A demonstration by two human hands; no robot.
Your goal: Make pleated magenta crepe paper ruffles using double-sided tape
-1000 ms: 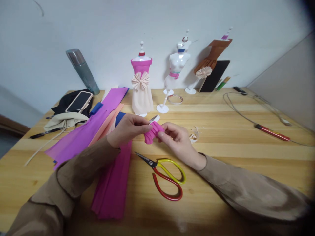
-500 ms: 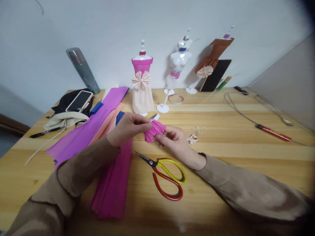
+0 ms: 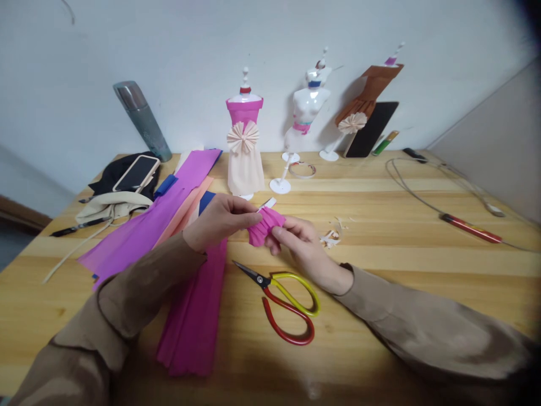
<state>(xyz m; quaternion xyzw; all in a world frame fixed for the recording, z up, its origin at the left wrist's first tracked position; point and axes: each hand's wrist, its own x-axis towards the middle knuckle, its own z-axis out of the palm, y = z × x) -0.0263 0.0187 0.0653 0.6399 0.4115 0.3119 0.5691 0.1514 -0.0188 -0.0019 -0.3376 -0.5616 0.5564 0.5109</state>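
Pink crepe-paper ruffle (image 3: 265, 225), pleated.
Pinched by my left hand (image 3: 220, 221); my right hand (image 3: 303, 248), thumb just resettled across it, clamps too, probably steadying.

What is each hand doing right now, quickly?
Left hand: closed, pinching the pleated pink crepe paper at its left side.
Right hand: closed, pinching the same paper's right side.

The pink piece (image 3: 264, 228) looks papery, matt and crinkled; scissors (image 3: 259, 279) metal, grips (image 3: 299, 341) glossy; white mannequin (image 3: 310, 107) shiny plastic, near the far edge of the wooden table (image 3: 359, 355).
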